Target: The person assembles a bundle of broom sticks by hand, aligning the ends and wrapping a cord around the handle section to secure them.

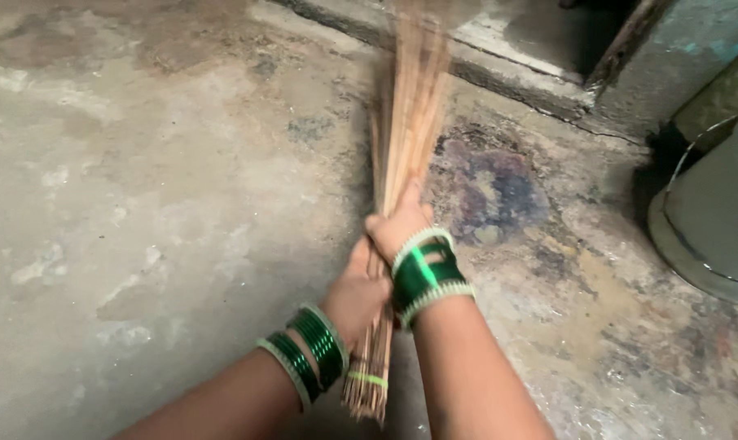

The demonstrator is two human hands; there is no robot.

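Since the broom (401, 155) is a bundle of thin, dry, tan sticks, it is probably light and springy: stiff along its length, flexible toward the far tips, and rough enough not to slip. The sensible grip is near the bound end, where the sticks are packed tight; a thin green tie (367, 379) shows close to the butt end. Both hands are already there. Left hand (354, 297) is clenched round the bundle lower down; right hand (399, 226) is clenched just above it, the two touching. Both wrists carry green bangles. The broom runs from between the forearms away toward the stone step (499, 73), its far end blurred (contact with the floor cannot be told). Concrete floor (141, 204) is stained and patchy; a grey bucket (715, 220) stands well apart at right.
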